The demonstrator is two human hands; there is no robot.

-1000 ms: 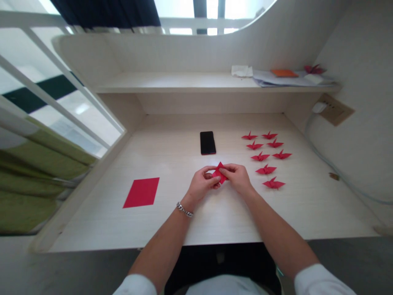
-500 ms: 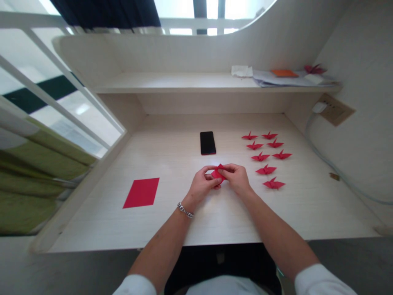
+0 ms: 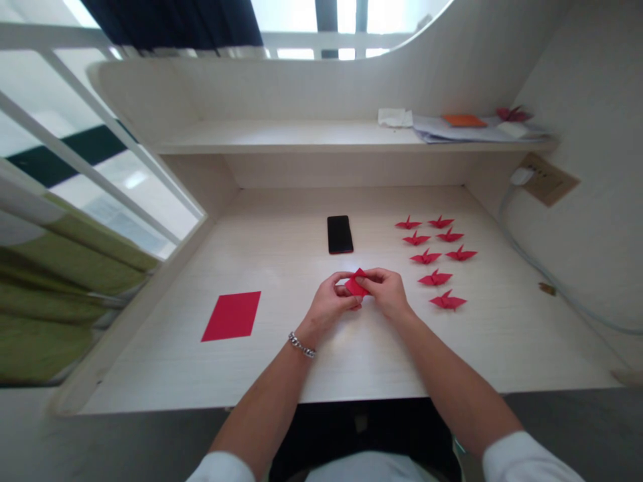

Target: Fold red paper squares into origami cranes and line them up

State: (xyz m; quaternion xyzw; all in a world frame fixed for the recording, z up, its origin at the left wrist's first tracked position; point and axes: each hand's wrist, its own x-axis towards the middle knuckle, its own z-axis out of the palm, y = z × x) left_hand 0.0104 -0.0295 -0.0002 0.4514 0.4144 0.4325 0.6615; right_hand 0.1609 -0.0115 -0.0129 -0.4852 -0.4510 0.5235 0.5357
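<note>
A small piece of folded red origami paper (image 3: 356, 285) is pinched between my two hands just above the desk, one corner pointing away from me. My left hand (image 3: 333, 298) grips its left and lower edges, with the thumb near the bottom. On the other side, my right hand (image 3: 386, 289) pinches the upper right part, its thumb lying on the paper. Fingers cover much of the paper's edges. To the left, a flat red paper sheet (image 3: 232, 316) lies on the desk. Several folded red paper cranes (image 3: 435, 278) stand in two columns to the right.
Beyond my hands lies a black phone (image 3: 340, 234) on the white desk (image 3: 165, 365). A shelf (image 3: 281, 137) across the back holds papers (image 3: 432, 130), an orange sheet (image 3: 465, 120) and another paper crane (image 3: 513, 114). A cable (image 3: 532, 264) runs along the right wall from a socket (image 3: 550, 179).
My left thumb has drawn slightly down off the face of the folded paper, so more of it shows. Both hands stay in the same place, holding it.
</note>
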